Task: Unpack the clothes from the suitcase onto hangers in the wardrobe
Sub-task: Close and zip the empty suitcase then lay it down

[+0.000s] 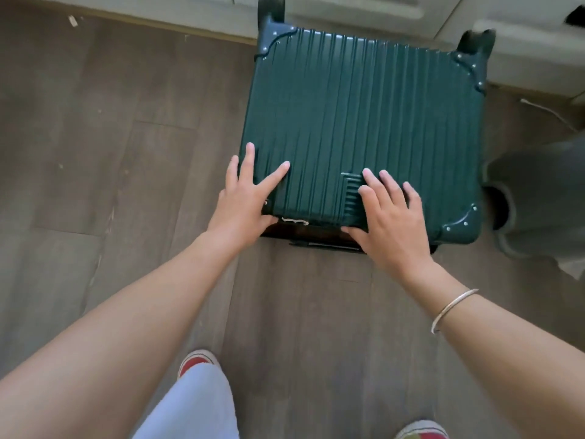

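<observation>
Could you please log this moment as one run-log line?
suitcase: closed, lying on floor | left hand: fingers spread on top | right hand: fingers spread on top | clothes: none visible

suitcase [364,122]: dark green all over, ribbed with lengthwise ridges
floor [95,153]: grey-brown planks with wood grain
your bangle [452,308]: silver
your trousers [196,407]: pale blue
your shoe [196,362]: red, white rim

One wide-angle camera, worn on the person's head, looks forward and steeply down from close above the left hand [243,198] and right hand [391,217]. It takes in the suitcase [364,115], the wooden floor [95,153] and the wearer's shoes [196,362].
</observation>
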`<action>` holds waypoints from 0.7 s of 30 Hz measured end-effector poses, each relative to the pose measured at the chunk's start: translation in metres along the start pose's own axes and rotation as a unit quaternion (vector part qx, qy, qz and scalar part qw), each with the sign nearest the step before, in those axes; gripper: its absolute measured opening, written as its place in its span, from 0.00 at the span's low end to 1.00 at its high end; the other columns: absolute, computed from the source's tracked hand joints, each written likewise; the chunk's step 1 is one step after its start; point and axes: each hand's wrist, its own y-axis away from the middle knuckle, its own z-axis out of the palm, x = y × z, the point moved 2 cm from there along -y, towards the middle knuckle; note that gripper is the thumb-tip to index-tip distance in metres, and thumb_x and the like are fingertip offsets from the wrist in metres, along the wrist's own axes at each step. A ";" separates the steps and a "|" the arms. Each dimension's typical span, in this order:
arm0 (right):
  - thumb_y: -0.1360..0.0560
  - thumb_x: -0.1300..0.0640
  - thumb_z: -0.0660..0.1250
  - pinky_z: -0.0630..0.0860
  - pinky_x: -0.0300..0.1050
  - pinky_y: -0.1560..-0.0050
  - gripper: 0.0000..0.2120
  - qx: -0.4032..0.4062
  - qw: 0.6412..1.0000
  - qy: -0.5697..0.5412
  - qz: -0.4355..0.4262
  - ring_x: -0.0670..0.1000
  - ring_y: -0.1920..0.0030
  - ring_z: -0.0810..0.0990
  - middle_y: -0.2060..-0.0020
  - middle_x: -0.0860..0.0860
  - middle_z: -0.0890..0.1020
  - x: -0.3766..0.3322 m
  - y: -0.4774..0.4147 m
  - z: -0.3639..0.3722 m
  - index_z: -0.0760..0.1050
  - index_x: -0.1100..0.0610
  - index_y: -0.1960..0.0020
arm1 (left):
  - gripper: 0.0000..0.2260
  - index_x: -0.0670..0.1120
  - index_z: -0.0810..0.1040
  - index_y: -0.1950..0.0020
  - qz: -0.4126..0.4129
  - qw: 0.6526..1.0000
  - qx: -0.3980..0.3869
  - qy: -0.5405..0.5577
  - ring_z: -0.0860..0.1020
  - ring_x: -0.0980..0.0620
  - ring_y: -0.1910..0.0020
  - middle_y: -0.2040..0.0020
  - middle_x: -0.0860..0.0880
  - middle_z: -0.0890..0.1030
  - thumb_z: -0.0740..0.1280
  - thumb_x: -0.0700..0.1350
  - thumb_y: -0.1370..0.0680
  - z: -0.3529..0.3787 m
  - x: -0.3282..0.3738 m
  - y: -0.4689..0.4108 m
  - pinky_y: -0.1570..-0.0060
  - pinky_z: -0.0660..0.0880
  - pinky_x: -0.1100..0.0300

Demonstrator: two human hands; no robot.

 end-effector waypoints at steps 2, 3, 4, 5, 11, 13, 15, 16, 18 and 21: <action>0.33 0.40 0.72 0.64 0.61 0.32 0.33 0.019 1.000 -0.012 -0.013 0.58 0.29 0.68 0.29 0.54 0.70 0.018 -0.010 0.006 0.70 0.57 0.36 | 0.40 0.64 0.55 0.24 0.012 0.999 0.027 -0.019 0.45 0.39 0.23 0.21 0.46 0.42 0.74 0.47 0.28 0.003 0.003 -0.013 0.34 0.67 0.42; 0.34 0.40 0.72 0.64 0.60 0.33 0.34 0.023 0.999 -0.020 -0.019 0.58 0.29 0.68 0.30 0.53 0.71 0.026 -0.016 0.005 0.69 0.56 0.34 | 0.39 0.64 0.56 0.24 0.022 0.999 0.042 -0.027 0.48 0.39 0.24 0.20 0.46 0.44 0.74 0.50 0.28 0.003 0.006 -0.018 0.34 0.67 0.42; 0.35 0.39 0.72 0.65 0.58 0.35 0.36 0.029 0.999 -0.027 -0.029 0.57 0.30 0.69 0.30 0.52 0.72 0.036 -0.023 0.003 0.69 0.55 0.33 | 0.38 0.64 0.58 0.25 0.035 0.997 0.057 -0.036 0.51 0.38 0.26 0.20 0.47 0.47 0.74 0.53 0.30 0.001 0.009 -0.023 0.35 0.68 0.42; 0.36 0.38 0.72 0.66 0.56 0.37 0.37 0.028 0.998 -0.035 -0.037 0.57 0.32 0.71 0.32 0.51 0.73 0.044 -0.030 0.001 0.69 0.54 0.33 | 0.37 0.64 0.60 0.25 0.048 0.996 0.069 -0.043 0.54 0.39 0.27 0.21 0.47 0.50 0.74 0.56 0.31 -0.001 0.010 -0.027 0.37 0.70 0.42; 0.39 0.30 0.67 0.73 0.51 0.46 0.41 0.036 0.993 0.025 -0.107 0.55 0.46 0.75 0.43 0.50 0.78 0.069 -0.058 -0.013 0.70 0.53 0.34 | 0.38 0.62 0.62 0.26 0.102 0.981 0.138 -0.091 0.62 0.45 0.35 0.24 0.50 0.62 0.72 0.64 0.33 -0.012 0.011 -0.038 0.49 0.77 0.47; 0.39 0.29 0.65 0.74 0.50 0.48 0.42 0.030 0.991 0.041 -0.125 0.55 0.50 0.74 0.47 0.50 0.77 0.062 -0.060 -0.012 0.70 0.54 0.33 | 0.40 0.60 0.63 0.26 0.099 0.980 0.143 -0.099 0.63 0.47 0.36 0.25 0.52 0.63 0.71 0.66 0.35 -0.014 0.005 -0.038 0.51 0.77 0.47; 0.39 0.28 0.64 0.76 0.50 0.50 0.44 0.030 0.990 0.045 -0.132 0.54 0.51 0.73 0.49 0.51 0.76 0.055 -0.058 -0.007 0.69 0.55 0.32 | 0.39 0.59 0.65 0.26 0.098 0.974 0.159 -0.125 0.66 0.46 0.36 0.26 0.53 0.65 0.71 0.67 0.35 -0.008 -0.003 -0.034 0.53 0.77 0.48; 0.39 0.28 0.64 0.77 0.50 0.51 0.45 0.030 0.989 0.047 -0.133 0.54 0.51 0.73 0.49 0.51 0.75 0.052 -0.055 -0.004 0.68 0.55 0.31 | 0.38 0.58 0.67 0.27 0.107 0.967 0.174 -0.153 0.68 0.46 0.37 0.27 0.52 0.67 0.70 0.68 0.35 -0.002 -0.005 -0.031 0.53 0.77 0.49; 0.39 0.29 0.65 0.78 0.49 0.54 0.46 0.026 0.990 0.051 -0.132 0.54 0.51 0.72 0.49 0.51 0.75 0.050 -0.050 0.000 0.67 0.55 0.30 | 0.36 0.55 0.71 0.29 0.129 0.950 0.203 -0.200 0.74 0.43 0.42 0.30 0.49 0.72 0.65 0.70 0.34 0.007 -0.008 -0.028 0.55 0.78 0.50; 0.38 0.31 0.67 0.78 0.49 0.57 0.43 0.025 0.991 0.044 -0.122 0.54 0.49 0.72 0.48 0.51 0.75 0.049 -0.041 0.002 0.67 0.55 0.30 | 0.36 0.54 0.75 0.33 0.147 0.935 0.234 -0.222 0.78 0.41 0.46 0.34 0.48 0.77 0.57 0.71 0.35 0.012 -0.008 -0.025 0.56 0.76 0.51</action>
